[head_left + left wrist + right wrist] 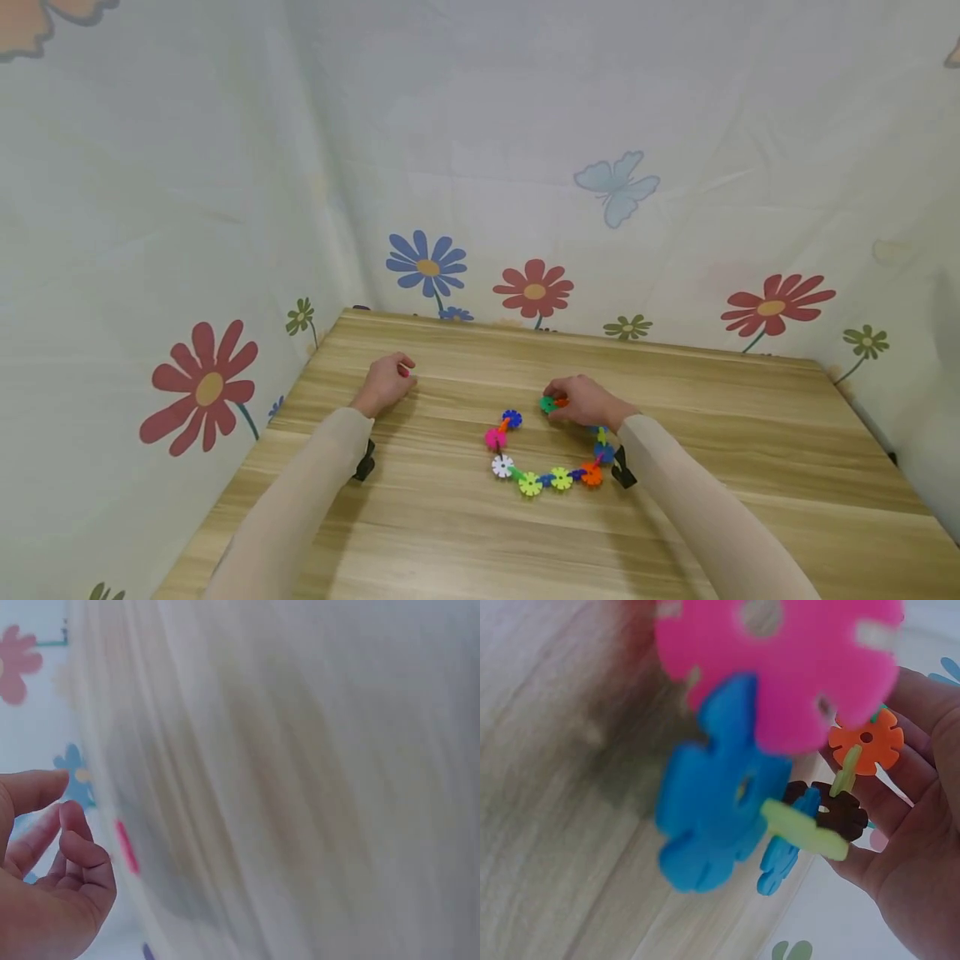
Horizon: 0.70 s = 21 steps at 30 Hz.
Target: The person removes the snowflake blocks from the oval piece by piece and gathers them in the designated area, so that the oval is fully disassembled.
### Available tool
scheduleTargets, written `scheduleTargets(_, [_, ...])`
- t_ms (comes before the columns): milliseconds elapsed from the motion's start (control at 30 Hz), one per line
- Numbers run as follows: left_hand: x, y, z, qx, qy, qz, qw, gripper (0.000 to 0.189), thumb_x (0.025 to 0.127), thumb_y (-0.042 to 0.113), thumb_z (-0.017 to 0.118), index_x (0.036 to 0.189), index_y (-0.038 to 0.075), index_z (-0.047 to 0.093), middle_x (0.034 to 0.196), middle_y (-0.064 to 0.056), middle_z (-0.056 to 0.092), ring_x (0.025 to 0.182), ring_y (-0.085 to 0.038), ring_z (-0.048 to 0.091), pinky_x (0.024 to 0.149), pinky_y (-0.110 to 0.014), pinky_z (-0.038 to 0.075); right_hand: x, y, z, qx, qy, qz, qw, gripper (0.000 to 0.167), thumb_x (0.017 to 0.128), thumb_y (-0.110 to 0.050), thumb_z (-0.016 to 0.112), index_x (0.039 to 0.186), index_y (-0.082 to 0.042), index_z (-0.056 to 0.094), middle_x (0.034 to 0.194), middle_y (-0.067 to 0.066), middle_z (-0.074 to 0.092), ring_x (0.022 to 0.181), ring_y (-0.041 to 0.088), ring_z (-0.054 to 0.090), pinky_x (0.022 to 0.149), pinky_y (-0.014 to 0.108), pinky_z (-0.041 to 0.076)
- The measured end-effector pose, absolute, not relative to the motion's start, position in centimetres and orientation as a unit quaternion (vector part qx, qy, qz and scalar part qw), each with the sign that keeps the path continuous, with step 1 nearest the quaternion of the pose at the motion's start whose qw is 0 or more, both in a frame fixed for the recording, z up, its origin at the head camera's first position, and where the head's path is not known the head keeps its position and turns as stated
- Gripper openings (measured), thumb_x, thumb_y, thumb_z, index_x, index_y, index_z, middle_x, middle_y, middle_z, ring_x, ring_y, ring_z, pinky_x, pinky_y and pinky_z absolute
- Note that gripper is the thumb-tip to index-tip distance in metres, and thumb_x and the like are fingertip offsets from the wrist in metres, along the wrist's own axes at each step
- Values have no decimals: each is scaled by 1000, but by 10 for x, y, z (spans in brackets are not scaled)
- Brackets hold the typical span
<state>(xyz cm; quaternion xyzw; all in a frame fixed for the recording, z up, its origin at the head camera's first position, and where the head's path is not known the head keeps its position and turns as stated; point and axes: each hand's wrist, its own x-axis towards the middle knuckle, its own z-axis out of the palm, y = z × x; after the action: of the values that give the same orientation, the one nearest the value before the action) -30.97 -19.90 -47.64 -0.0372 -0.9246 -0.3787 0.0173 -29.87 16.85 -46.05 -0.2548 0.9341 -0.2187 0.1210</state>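
A chain of colourful notched plastic snowflake discs [530, 483] lies curved on the wooden table. My right hand [587, 402] grips one end of it, where a green disc [548, 405] and an orange disc [866, 742] sit at the fingers. Near the right wrist camera, a pink disc [832, 667] and a blue disc [712, 810] of the chain look large and blurred. To the left, my left hand [386, 384] hovers with loosely bent fingers beside a small pink piece [403, 370]. In the left wrist view that pink piece [127, 847] appears apart from the fingertips.
The wood-grain table [442, 533] meets a pale curtain [480, 150] printed with flowers and a butterfly at its back edge. A blue disc [512, 418] forms the chain's other end, between the two hands.
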Motion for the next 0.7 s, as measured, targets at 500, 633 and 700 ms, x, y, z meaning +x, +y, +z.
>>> scheduleTargets(500, [-295,-125,-469,-107,-889,-439,-73,9,88,13,66,91,6,69,85,-2,63,77,-16,56,71,-29,48,-299,167,-461,-252,933,-226,118,35,83,-16,74,115,-8,62,110,6,64,102,21,58,94,41,44])
scheduleTargets(633, [-292,-108,-469,-121,-885,-440,-94,11,89,16,65,93,6,68,86,-2,63,78,-15,56,71,-30,48,-300,168,-464,-253,932,-233,119,36,83,-16,74,116,-8,62,110,5,64,103,21,58,94,40,44])
scheduleTargets(700, [-290,-100,-468,-125,-883,-440,-104,12,90,17,65,94,6,68,86,-2,63,77,-16,57,70,-29,49,-300,168,-463,-255,931,-234,118,35,83,-16,74,115,-9,62,109,4,64,102,21,58,94,40,44])
